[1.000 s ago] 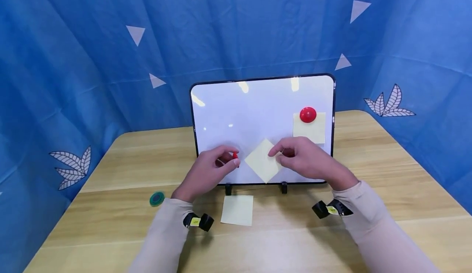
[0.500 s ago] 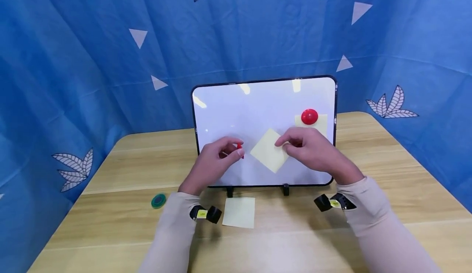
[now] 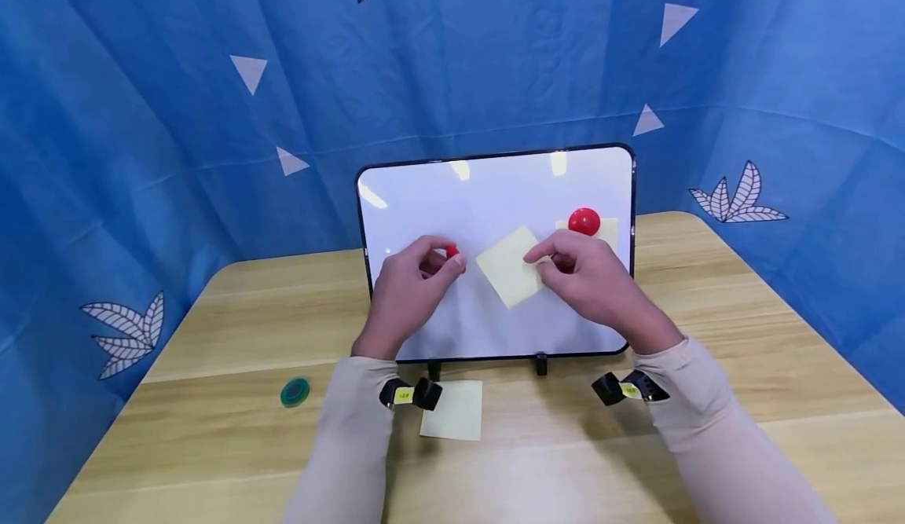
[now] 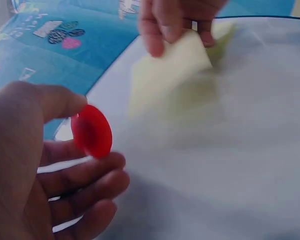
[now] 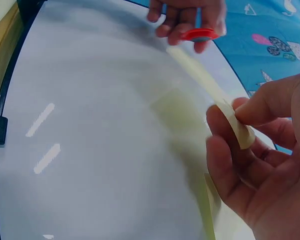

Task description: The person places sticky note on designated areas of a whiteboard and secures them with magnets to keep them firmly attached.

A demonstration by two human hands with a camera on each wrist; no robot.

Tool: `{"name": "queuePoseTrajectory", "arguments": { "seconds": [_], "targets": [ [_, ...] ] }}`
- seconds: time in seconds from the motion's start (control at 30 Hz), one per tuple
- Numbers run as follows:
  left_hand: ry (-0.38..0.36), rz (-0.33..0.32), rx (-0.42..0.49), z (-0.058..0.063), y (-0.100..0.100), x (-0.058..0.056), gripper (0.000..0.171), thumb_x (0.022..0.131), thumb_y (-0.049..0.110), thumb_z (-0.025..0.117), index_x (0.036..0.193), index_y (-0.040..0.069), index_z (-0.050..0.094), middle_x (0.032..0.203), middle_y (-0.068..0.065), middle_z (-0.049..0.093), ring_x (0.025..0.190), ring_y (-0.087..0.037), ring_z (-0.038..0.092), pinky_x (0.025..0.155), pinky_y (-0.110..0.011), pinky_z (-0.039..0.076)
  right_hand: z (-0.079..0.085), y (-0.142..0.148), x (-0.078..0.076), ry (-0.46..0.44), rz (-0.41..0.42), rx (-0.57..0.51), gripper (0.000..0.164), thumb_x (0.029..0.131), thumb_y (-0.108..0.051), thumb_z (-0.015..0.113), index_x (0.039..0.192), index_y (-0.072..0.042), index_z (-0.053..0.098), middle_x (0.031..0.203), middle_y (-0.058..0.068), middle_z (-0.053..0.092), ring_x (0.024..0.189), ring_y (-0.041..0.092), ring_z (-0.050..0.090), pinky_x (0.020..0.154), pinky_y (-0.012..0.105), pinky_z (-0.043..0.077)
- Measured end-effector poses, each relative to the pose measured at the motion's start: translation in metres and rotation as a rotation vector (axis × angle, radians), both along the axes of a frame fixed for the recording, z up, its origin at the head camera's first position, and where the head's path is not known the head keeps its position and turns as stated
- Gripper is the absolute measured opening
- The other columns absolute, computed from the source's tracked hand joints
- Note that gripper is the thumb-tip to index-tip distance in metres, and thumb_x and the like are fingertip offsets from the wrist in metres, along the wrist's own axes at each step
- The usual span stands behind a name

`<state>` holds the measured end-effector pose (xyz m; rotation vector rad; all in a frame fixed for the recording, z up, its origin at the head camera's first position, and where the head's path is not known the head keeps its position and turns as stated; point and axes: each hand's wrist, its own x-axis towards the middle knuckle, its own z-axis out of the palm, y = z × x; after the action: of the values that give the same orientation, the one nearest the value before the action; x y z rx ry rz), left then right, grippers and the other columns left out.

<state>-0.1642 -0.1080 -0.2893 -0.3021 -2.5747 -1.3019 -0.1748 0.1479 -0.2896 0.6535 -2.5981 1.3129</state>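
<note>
A red round magnet (image 4: 92,131) is pinched between thumb and fingers of my left hand (image 3: 408,292), in front of the whiteboard (image 3: 424,194). My right hand (image 3: 592,276) pinches a pale yellow sticky note (image 3: 511,267) by its right side. In the right wrist view the note (image 5: 202,75) is seen nearly edge-on, apart from the board, and its gripped end curls. Another red magnet (image 3: 584,221) sits over a second yellow note (image 3: 608,229) at the board's right; my right hand partly hides that note.
On the wooden table (image 3: 212,445) lie a green round magnet (image 3: 294,391) at the left and a loose yellow note (image 3: 456,412) before the board. Black feet (image 3: 541,364) support the board. A blue curtain (image 3: 452,60) hangs behind.
Both hands have risen along the board, the left with the red magnet and the right with the sticky note. The note has turned slightly from its diamond-like tilt.
</note>
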Motion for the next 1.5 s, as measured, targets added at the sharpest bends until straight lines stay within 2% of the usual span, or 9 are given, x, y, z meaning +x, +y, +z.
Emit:
{"name": "queuePoseTrajectory", "arguments": {
  "seconds": [0.17,0.33,0.43,0.63,0.77,0.9,1.07,1.23,1.5],
  "targets": [
    [0.077,0.088,-0.021,0.010,0.005,0.001,0.035,0.093,0.045,0.067,0.120,0.021,0.068,0.092,0.006,0.066,0.086,-0.012,0.062,0.069,-0.036,0.052,0.000,-0.001,0.001,0.068,-0.020,0.015,0.022,0.093,-0.006,0.064,0.111,-0.010,0.076,0.091,0.001,0.065,0.070,0.023,0.053,0.056,0.032,0.046],
    [0.153,0.110,-0.103,0.010,0.011,0.004,0.051,0.091,0.038,0.074,0.136,0.019,0.060,0.099,0.004,0.067,0.086,-0.012,0.063,0.065,-0.031,0.054,-0.003,-0.002,0.004,0.078,-0.031,0.012,0.022,0.094,-0.009,0.066,0.114,-0.010,0.076,0.102,0.003,0.069,0.073,0.022,0.055,0.057,0.031,0.049],
    [0.206,0.098,-0.148,0.007,0.018,0.003,0.055,0.089,0.035,0.077,0.137,0.017,0.057,0.103,0.002,0.068,0.087,-0.012,0.063,0.067,-0.029,0.055,-0.004,-0.002,0.004,0.091,-0.042,0.017,0.024,0.095,-0.008,0.065,0.117,-0.009,0.075,0.102,0.003,0.069,0.072,0.022,0.055,0.057,0.031,0.048],
    [0.406,0.039,-0.298,-0.001,0.036,-0.005,0.051,0.086,0.030,0.080,0.130,0.011,0.062,0.113,-0.003,0.068,0.093,-0.014,0.065,0.073,-0.029,0.057,-0.005,0.000,0.002,0.110,-0.069,0.053,0.028,0.093,-0.007,0.067,0.120,-0.007,0.073,0.090,0.002,0.065,0.070,0.021,0.054,0.058,0.033,0.049],
    [0.561,0.031,-0.326,-0.005,0.042,-0.010,0.044,0.088,0.027,0.078,0.125,0.010,0.064,0.110,-0.005,0.068,0.092,-0.015,0.064,0.069,-0.027,0.056,-0.005,0.000,0.001,0.143,-0.084,0.067,0.029,0.090,-0.006,0.071,0.119,-0.005,0.072,0.086,0.004,0.063,0.070,0.020,0.055,0.061,0.034,0.051],
    [0.658,0.044,-0.337,-0.007,0.043,-0.013,0.044,0.087,0.026,0.079,0.126,0.011,0.066,0.112,-0.006,0.067,0.097,-0.017,0.064,0.074,-0.029,0.057,-0.006,-0.004,0.000,0.158,-0.077,0.064,0.030,0.089,-0.006,0.072,0.118,-0.004,0.072,0.089,0.004,0.065,0.070,0.019,0.058,0.063,0.034,0.053],
    [0.685,0.035,-0.353,-0.011,0.043,-0.015,0.048,0.084,0.023,0.082,0.128,0.012,0.069,0.116,-0.008,0.066,0.106,-0.021,0.063,0.083,-0.031,0.057,-0.010,-0.011,0.002,0.152,-0.075,0.058,0.030,0.089,-0.006,0.073,0.118,-0.004,0.072,0.088,0.003,0.065,0.071,0.018,0.058,0.064,0.033,0.054],
    [0.702,0.025,-0.406,-0.014,0.044,-0.021,0.051,0.084,0.022,0.082,0.131,0.010,0.067,0.121,-0.007,0.066,0.110,-0.021,0.059,0.088,-0.028,0.054,-0.013,-0.016,0.003,0.190,-0.093,0.057,0.031,0.088,-0.006,0.074,0.118,-0.004,0.072,0.086,0.003,0.064,0.072,0.016,0.059,0.065,0.032,0.055],
    [0.763,0.072,-0.472,-0.016,0.051,-0.031,0.051,0.083,0.023,0.083,0.129,0.007,0.066,0.123,-0.008,0.066,0.111,-0.023,0.058,0.091,-0.032,0.051,-0.014,-0.011,-0.001,0.242,-0.107,0.066,0.031,0.087,-0.005,0.074,0.118,-0.004,0.072,0.084,0.002,0.062,0.071,0.016,0.058,0.064,0.032,0.054]
  ]
}}
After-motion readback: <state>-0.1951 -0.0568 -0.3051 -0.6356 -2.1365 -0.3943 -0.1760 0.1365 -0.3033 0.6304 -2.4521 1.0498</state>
